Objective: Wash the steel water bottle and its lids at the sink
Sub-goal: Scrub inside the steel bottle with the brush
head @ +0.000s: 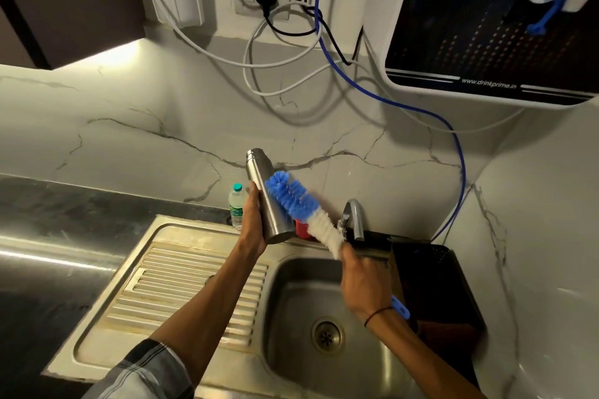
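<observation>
My left hand (252, 226) grips the steel water bottle (264, 197) near its base and holds it upright, slightly tilted, above the back edge of the sink (324, 363). My right hand (364, 282) grips the handle of a long bottle brush (299, 204) with blue and white bristles. The blue bristle end lies against the outside of the bottle's side. The brush's blue handle tip (402, 309) sticks out below my wrist. No lids are visible.
A grey tap (353, 217) stands behind the basin. A small plastic bottle with a green cap (236, 204) and a red item (303, 230) sit at the sink's back edge. A black rack (437, 285) is at the right, a ribbed draining board (181, 288) at the left. Cables hang above.
</observation>
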